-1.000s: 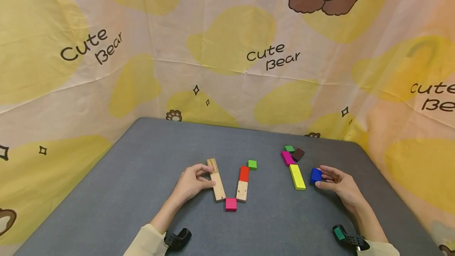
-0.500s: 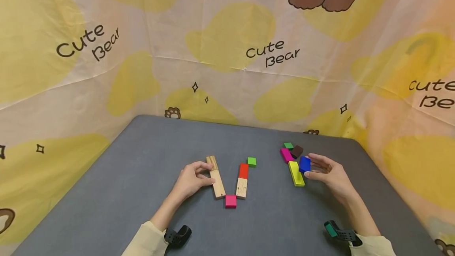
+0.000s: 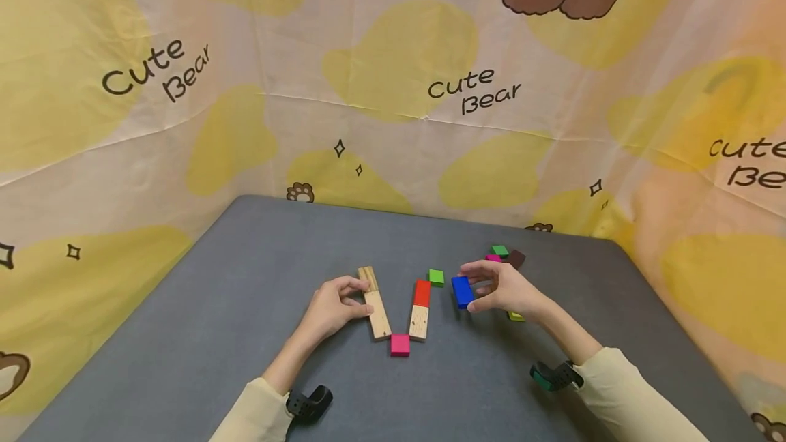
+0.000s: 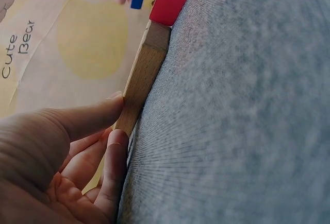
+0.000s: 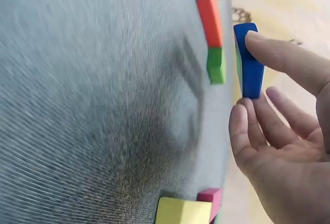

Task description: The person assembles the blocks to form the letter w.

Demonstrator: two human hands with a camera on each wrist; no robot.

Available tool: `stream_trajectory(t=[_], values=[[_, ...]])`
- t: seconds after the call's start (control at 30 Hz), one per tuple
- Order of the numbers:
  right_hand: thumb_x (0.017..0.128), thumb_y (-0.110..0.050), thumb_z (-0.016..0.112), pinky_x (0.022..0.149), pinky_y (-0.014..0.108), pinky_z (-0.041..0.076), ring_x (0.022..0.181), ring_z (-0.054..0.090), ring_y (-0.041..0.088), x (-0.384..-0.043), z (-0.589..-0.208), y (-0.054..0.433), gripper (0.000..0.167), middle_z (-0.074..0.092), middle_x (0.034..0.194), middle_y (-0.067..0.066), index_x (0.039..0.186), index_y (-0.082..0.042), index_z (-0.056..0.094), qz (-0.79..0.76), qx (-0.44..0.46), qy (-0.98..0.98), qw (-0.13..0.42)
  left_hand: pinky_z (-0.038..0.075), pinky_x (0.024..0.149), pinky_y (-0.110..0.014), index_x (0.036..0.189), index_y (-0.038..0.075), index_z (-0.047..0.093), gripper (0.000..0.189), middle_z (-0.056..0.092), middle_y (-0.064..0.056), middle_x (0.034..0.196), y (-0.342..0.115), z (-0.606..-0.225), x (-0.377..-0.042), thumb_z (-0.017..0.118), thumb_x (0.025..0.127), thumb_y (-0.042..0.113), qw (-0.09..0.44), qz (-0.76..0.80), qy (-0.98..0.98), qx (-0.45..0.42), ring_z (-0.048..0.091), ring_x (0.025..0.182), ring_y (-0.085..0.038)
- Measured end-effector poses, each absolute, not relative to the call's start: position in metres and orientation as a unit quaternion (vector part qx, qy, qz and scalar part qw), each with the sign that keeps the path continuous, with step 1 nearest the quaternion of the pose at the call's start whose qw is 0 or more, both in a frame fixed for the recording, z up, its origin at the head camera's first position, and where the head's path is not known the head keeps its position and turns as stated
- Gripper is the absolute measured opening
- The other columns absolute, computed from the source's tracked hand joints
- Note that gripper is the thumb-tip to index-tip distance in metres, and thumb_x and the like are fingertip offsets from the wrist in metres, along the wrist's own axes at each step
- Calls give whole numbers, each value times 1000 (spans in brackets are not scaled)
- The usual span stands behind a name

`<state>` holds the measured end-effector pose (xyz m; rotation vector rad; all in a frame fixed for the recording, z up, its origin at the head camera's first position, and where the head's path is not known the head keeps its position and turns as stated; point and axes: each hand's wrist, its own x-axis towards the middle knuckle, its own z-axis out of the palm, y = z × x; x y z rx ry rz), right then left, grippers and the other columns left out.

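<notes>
In the head view, my right hand [image 3: 506,288] pinches a blue rectangular block [image 3: 463,292] between thumb and fingertips. The right wrist view shows that blue block [image 5: 251,64] raised above the cloth. My left hand [image 3: 334,305] has its thumb and fingertips against the left side of two plain wood blocks [image 3: 377,316], laid end to end in a slanting line. A pink block [image 3: 400,345] lies at the bottom of that line. From it a second line rises: a speckled wood block [image 3: 419,323], a red block [image 3: 421,293] and a light green block [image 3: 436,278].
Behind the right hand lie a dark green block [image 3: 500,250], a dark brown block [image 3: 516,259], a magenta block [image 3: 493,258] and a mostly hidden yellow block [image 3: 516,316]. The grey table [image 3: 295,237] meets a patterned curtain [image 3: 381,155] at the back.
My right hand has carried the blue block leftward, from right of the yellow block to just right of the light green one. The left hand stays at the wood blocks.
</notes>
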<state>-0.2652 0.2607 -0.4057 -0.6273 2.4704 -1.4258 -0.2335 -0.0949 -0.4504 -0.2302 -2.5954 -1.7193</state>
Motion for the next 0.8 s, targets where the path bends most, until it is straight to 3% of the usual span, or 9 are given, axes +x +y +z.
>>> stream_trajectory(t=[0.37,0.8], values=[[75,-2,85,94,43,46,117,54,33,-283,-426,260,66,60,128,14,133,1,56,-459,-237,843,149,47,65,-33,107,8,71,33,72,-1,106,-95,-449,-233,85,77,7,7,-555,-829,-71,66,69,-13],[73,-1,85,97,38,40,127,46,31,-289,-432,263,72,56,136,12,138,-3,54,-517,-180,813,198,48,66,-33,106,8,71,35,71,-1,108,-96,-452,-235,86,75,7,14,-555,-828,-71,66,70,-13]])
